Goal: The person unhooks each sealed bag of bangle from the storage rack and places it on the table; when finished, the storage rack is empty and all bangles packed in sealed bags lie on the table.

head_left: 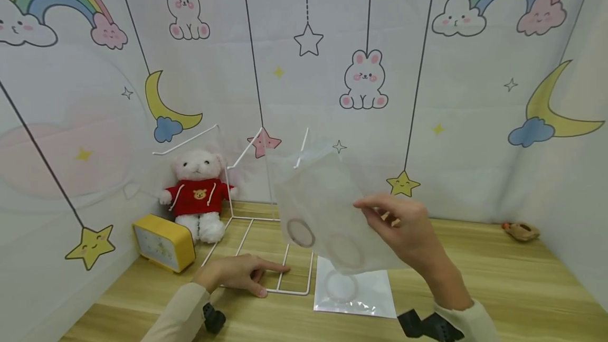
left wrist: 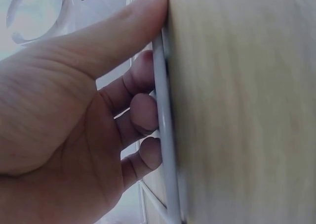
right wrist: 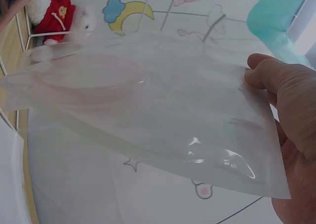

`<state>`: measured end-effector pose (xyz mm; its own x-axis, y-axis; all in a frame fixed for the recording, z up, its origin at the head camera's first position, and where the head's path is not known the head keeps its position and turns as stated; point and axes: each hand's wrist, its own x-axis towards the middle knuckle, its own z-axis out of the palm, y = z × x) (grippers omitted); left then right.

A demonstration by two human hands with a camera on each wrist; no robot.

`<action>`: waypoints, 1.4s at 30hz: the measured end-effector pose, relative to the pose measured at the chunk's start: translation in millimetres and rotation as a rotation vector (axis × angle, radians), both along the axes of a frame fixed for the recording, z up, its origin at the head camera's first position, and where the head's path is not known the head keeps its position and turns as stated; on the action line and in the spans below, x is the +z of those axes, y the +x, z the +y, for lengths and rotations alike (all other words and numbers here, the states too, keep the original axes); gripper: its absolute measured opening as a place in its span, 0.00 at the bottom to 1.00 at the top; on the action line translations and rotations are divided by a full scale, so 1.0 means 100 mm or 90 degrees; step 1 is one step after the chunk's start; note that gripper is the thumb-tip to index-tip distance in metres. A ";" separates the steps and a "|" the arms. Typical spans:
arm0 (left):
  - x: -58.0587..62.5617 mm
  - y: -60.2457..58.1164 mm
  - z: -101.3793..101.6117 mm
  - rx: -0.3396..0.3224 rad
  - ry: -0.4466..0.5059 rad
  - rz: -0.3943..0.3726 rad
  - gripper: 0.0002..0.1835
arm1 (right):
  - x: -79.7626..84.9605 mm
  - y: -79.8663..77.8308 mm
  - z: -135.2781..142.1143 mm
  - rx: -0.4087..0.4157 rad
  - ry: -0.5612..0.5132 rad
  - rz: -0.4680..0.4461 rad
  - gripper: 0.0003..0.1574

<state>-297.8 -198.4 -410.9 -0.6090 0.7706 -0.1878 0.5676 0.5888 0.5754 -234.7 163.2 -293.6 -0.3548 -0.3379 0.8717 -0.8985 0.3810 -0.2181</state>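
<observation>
Over the wood-grain table (head_left: 475,263), the left hand (head_left: 239,272), digits apart, presses a white wire rack (head_left: 290,292), apparently to steady it, while the right hand (head_left: 404,226) pinches a translucent white plastic pouch (head_left: 328,210) raised at its right, likely keeping it spread.

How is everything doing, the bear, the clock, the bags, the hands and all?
Bear: upright, dressed.
Clock: standing up, time too small to read.
Rack: standing on the table.
Held bag: lifted, tilted.
Flat bag: lying on the table.
Brown toy: resting on the table.
Left hand: low, touching the rack.
Right hand: raised, pinching the held bag.
</observation>
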 end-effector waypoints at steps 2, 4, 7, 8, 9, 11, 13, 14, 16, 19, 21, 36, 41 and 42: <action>0.00 0.00 0.00 0.000 0.000 0.005 0.33 | 0.02 0.02 0.01 0.004 -0.006 -0.006 0.22; 0.00 0.00 0.00 0.000 -0.001 0.007 0.33 | 0.03 0.04 0.01 0.009 -0.009 -0.011 0.22; 0.00 0.00 0.00 0.001 -0.001 0.006 0.33 | 0.05 0.07 0.02 0.017 -0.010 -0.015 0.22; 0.00 0.00 0.00 0.001 -0.001 0.005 0.33 | 0.06 0.08 0.02 0.019 -0.010 -0.015 0.22; 0.00 0.00 0.00 0.001 0.000 0.004 0.33 | 0.07 0.10 0.02 0.020 -0.010 -0.015 0.22; 0.00 0.00 -0.01 0.001 0.001 0.002 0.33 | 0.09 0.12 0.01 0.025 -0.009 -0.013 0.22; 0.00 0.00 -0.01 0.001 0.001 0.002 0.33 | 0.11 0.14 0.01 0.028 -0.007 -0.012 0.22; -0.01 0.00 -0.01 0.001 0.002 0.003 0.33 | 0.12 0.16 0.01 0.030 -0.006 -0.014 0.22; -0.01 0.00 -0.02 0.001 0.001 0.002 0.33 | 0.14 0.19 0.00 0.031 -0.003 -0.018 0.22; 0.00 0.00 -0.02 0.002 0.002 -0.001 0.33 | 0.17 0.23 0.00 0.031 0.005 -0.026 0.22; 0.01 0.00 -0.01 0.004 0.002 -0.003 0.33 | 0.19 0.26 -0.01 0.032 0.008 -0.026 0.23; 0.02 0.01 -0.01 0.013 -0.005 -0.006 0.33 | 0.27 0.33 0.03 0.111 -0.019 0.026 0.09; 0.02 0.00 0.00 0.007 -0.007 0.000 0.33 | 0.28 0.36 0.09 0.089 -0.037 0.025 0.09; 0.02 0.00 0.00 0.007 -0.008 0.004 0.33 | 0.29 0.37 0.11 0.084 -0.044 0.025 0.08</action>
<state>-297.7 -198.4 -408.8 -0.6186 0.7615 -0.1935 0.5643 0.6020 0.5649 -197.9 174.3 -264.8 -0.2764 -0.3187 0.9067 -0.9482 0.2444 -0.2031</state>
